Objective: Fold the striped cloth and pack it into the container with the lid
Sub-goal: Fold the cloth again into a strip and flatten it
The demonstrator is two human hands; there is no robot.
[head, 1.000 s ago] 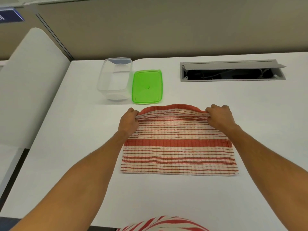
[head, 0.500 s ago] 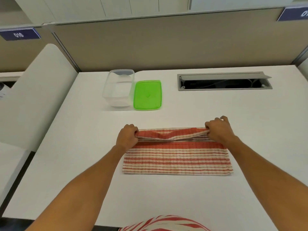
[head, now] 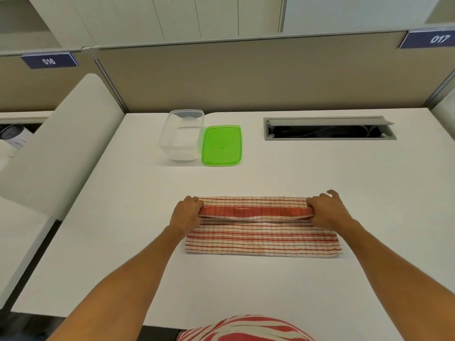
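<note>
The red-and-white striped cloth [head: 262,238] lies on the white table [head: 123,217], its far part folded over toward me. My left hand [head: 186,214] pinches the left end of that folded edge. At the right end, my right hand [head: 327,211] grips the same edge. The flap sits slightly raised above the lower layer. Farther back stands the clear plastic container [head: 182,136], open and with nothing inside. Its green lid [head: 221,145] lies flat on the table, touching the container's right side.
A grey cable hatch [head: 328,129] is set open in the table at the back right. A beige partition wall [head: 246,75] closes the far edge. A white side panel [head: 61,139] borders the left. Another striped fabric [head: 246,328] shows at the bottom edge.
Both hands have pulled the cloth's far edge toward me, laying it over the middle. The visible cloth became a narrower band. The camera view has tilted upward.
</note>
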